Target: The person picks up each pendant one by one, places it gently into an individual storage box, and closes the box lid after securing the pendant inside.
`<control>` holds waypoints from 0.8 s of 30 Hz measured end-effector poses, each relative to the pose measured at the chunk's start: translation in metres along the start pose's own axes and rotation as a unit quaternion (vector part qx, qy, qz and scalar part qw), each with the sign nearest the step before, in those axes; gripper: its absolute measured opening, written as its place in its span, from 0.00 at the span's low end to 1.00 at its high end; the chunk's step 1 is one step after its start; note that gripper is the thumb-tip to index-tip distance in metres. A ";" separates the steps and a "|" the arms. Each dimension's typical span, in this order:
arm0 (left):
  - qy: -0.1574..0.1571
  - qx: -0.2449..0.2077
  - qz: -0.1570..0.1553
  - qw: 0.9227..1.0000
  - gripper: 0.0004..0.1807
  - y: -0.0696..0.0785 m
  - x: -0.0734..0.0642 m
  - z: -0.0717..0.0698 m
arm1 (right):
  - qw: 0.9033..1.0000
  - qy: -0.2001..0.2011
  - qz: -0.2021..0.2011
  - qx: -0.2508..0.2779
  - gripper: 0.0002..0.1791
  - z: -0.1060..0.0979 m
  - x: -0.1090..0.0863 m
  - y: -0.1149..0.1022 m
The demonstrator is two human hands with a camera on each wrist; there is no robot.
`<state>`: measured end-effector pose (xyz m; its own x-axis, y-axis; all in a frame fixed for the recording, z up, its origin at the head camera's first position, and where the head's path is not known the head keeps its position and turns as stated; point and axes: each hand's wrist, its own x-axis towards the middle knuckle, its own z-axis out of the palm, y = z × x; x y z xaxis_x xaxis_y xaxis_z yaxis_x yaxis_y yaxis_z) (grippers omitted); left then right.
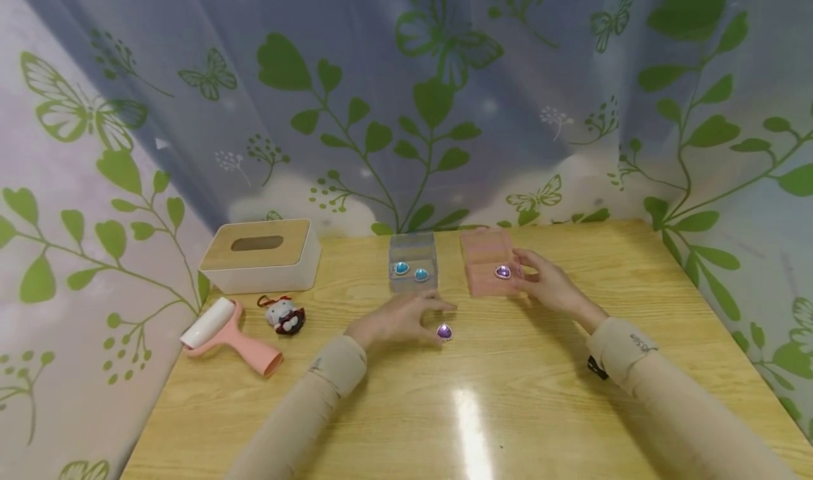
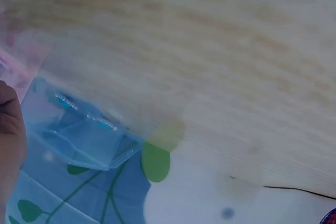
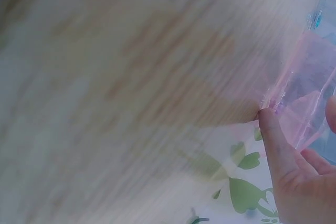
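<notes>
My left hand (image 1: 400,318) reaches over the table with thumb and fingers spread apart. Close to its thumb tip is a purple gem with a beaded rim (image 1: 444,332); contact between them is hard to tell. At the back, my right hand (image 1: 552,282) holds the right side of an open pink clear box (image 1: 484,282). Its thumb (image 3: 270,124) is at the box's corner in the right wrist view. A second purple gem (image 1: 502,272) sits in that box. Left of it, an open bluish clear box (image 1: 413,243) contains two blue gems (image 1: 401,268).
A white tissue box with a wooden lid (image 1: 254,254) stands at the back left. In front lie a pink-handled lint roller (image 1: 235,339) and a small doll charm (image 1: 284,315). A patterned curtain (image 1: 381,113) hangs behind the table. A black object (image 1: 597,367) shows beneath the right cuff.
</notes>
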<state>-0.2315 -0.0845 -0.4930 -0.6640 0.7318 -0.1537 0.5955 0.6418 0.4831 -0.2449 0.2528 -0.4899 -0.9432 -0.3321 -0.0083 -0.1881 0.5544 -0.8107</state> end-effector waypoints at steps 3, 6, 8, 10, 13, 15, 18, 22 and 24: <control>-0.012 0.017 0.003 1.000 0.37 -0.001 0.000 0.004 | 1.000 0.001 0.000 0.002 0.38 0.000 0.000 0.000; -0.014 0.035 0.009 0.999 0.35 -0.002 0.000 0.008 | 1.000 0.001 -0.001 0.003 0.38 0.000 0.000 0.000; -0.013 0.044 0.012 0.999 0.33 -0.002 0.001 0.009 | 1.000 0.002 0.000 0.005 0.37 0.000 0.000 -0.001; -0.010 0.054 0.016 0.998 0.30 -0.002 0.001 0.010 | 1.000 0.002 0.000 0.006 0.37 0.000 0.000 -0.001; -0.008 0.071 0.020 0.997 0.28 -0.001 0.001 0.010 | 1.000 0.001 -0.001 0.009 0.37 0.000 -0.001 -0.003; -0.004 0.085 0.025 0.996 0.25 -0.001 0.000 0.010 | 1.000 0.000 -0.002 0.009 0.37 0.000 -0.001 -0.003; 0.003 0.107 0.034 0.994 0.22 0.000 0.000 0.010 | 1.000 0.000 -0.001 0.010 0.37 -0.001 0.000 -0.002; 0.019 0.131 0.048 0.990 0.17 0.001 0.000 0.011 | 1.000 0.002 0.000 0.009 0.37 0.000 0.000 -0.001; 0.025 0.143 0.050 0.988 0.14 0.002 -0.001 0.012 | 1.000 0.002 -0.001 0.005 0.37 0.001 0.000 -0.001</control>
<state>-0.2239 -0.0806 -0.5023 -0.6132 0.7867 -0.0711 0.7575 0.6111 0.2297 -0.2445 0.2515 -0.4894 -0.9443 -0.3292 -0.0042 -0.1869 0.5464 -0.8164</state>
